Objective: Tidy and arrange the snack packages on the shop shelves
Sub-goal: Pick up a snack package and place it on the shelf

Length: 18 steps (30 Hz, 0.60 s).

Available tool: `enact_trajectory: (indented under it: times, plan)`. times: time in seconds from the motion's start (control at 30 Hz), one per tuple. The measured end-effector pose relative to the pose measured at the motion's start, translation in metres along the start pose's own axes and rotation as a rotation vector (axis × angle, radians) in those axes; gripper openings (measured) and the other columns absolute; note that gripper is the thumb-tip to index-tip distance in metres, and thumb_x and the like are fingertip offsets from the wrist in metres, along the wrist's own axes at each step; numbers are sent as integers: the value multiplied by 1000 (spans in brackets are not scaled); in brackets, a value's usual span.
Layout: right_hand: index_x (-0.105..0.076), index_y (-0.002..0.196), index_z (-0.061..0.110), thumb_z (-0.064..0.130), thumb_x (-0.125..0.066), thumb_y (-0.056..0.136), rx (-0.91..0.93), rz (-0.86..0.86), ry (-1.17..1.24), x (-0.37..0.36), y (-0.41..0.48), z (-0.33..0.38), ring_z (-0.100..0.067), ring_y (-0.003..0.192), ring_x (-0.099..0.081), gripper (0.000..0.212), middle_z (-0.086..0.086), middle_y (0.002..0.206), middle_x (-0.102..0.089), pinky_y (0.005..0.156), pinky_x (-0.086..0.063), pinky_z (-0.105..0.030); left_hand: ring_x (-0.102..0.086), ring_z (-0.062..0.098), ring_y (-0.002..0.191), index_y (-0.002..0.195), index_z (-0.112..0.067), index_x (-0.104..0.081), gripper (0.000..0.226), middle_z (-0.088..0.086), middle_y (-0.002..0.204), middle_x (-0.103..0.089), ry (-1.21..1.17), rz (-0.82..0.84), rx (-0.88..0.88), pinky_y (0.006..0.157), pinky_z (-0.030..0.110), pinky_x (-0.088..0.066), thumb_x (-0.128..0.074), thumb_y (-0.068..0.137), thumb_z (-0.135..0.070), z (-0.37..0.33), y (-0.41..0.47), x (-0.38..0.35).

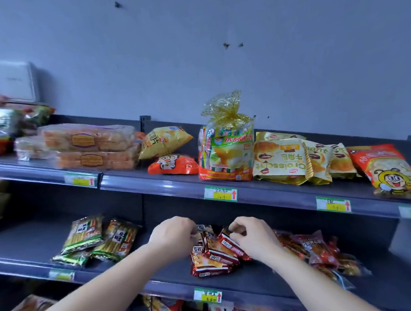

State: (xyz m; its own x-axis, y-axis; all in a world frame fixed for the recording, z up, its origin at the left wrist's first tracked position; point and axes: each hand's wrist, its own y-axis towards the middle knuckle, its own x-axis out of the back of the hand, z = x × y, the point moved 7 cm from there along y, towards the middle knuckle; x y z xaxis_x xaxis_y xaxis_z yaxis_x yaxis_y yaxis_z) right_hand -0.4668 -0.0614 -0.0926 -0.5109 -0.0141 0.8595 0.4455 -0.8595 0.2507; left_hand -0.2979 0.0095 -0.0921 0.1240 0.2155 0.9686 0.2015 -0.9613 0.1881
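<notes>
Red packets (214, 258) lean stacked on middle shelf (159, 282), between both hands. Left hand (174, 236) grip pinched on their far-left top edge; right hand (252, 236) grip pinched on their right top corner.

- Two arms are shown, each cut off by the lower edge of the view.
- The left forearm (106, 288) is seen bare along its whole visible length. It is a long, smooth shape that tapers to the wrist.
- The right forearm (311, 281) is likewise bare from the frame's edge to the wrist.
- The left hand (174, 234) is uncovered; its back and rounded knuckles are shown, blurred at the fingertips.
- The right hand (252, 236) is uncovered too — knuckles and thumb can be made out.
</notes>
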Motion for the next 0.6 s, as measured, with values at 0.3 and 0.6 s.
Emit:
enact_trajectory:
  times: [0.3,0.6]
  plan:
    - [-64,91,29,28,-63,88,142,-31,124,25,41,69,-8,87,-59,3,13,90,-64,71,-42,-22,-61,22,99,107,-25,-66,24,-2,109,-66,6,-137,120,78,32,-51,-57,91,-40,34,-4,70]
    - [-64,105,20,34,-63,88,140,-53,255,11,111,130,-16,96,-60,21,4,101,-64,82,-49,-31,-55,19,115,123,-26,-60,34,-4,126,-60,-35,-223,123,90,36,-49,-55,93,-41,90,34,99]
